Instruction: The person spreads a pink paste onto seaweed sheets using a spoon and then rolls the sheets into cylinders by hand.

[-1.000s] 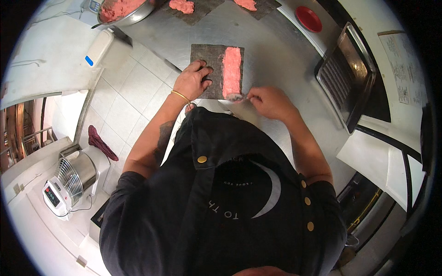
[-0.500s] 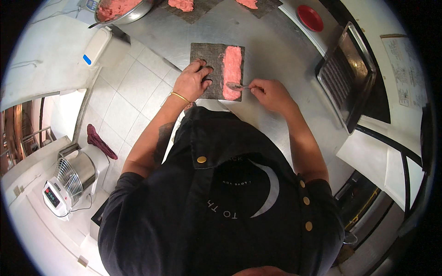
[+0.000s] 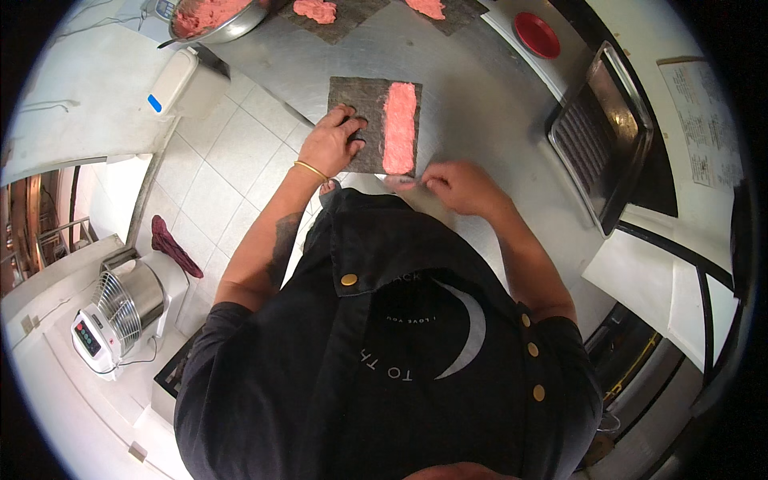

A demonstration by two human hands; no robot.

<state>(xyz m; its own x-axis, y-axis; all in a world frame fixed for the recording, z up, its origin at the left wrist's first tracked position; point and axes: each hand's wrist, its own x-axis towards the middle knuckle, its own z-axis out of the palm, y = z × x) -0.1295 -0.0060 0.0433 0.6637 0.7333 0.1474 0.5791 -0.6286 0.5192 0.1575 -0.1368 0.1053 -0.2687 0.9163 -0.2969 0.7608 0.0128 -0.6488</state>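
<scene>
A dark seaweed sheet [image 3: 367,141] lies on the steel table in front of me. A long strip of pink minced paste [image 3: 399,132] runs down its right part. My left hand [image 3: 334,138] rests on the sheet's left part, fingers apart and slightly bent, holding nothing. Just past the sheet's lower right corner, my right hand [image 3: 464,186] is closed on a spoon [image 3: 402,182]. Motion blurs the spoon, and its bowl hovers by the sheet's near edge, with pink on it.
A steel bowl [image 3: 230,30] of pink paste stands at the far left beside a scale [image 3: 165,10]. More seaweed sheets with pink lumps [image 3: 315,10] lie at the far edge. To the right are a red dish [image 3: 537,35] and a metal tray [image 3: 602,136]. The steel table [image 3: 480,104] extends around the sheet.
My right hand has drawn the spoon toward me, off the strip and past the sheet's near edge. The strip looks smoother at its near end. My left hand stays in place.
</scene>
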